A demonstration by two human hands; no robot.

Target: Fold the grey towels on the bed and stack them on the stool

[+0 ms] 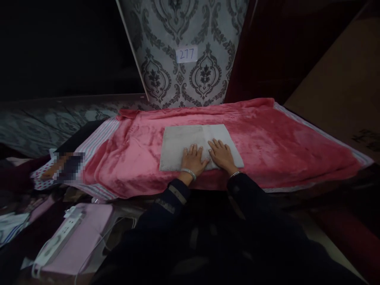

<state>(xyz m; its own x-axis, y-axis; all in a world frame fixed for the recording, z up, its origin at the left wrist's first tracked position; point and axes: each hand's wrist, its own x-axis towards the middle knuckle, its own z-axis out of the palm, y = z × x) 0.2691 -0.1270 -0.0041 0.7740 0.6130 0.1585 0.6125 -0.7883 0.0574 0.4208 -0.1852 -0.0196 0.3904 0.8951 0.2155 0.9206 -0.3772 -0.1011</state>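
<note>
A flat, pale grey rectangular sheet (181, 138) lies on a pink-red plush blanket (276, 138). Its larger left part is duller grey and its right strip is whiter, with a straight line between them. I cannot tell whether it is paper or thin board. My left hand (193, 159) rests palm down on the grey part near the front edge, fingers spread. To its right, my right hand (222, 155) lies flat over the whiter strip, fingers pointing up and to the left. Neither hand grips anything. Both wrists wear a silver bracelet.
The blanket covers a table against a patterned wall (178, 87) bearing a paper label (187, 54) marked 277. A large dark screen (65, 47) is at the left. Below it, a white power strip (61, 237) lies on a pink stool (86, 241), with cables. A cardboard panel (341, 87) stands right.
</note>
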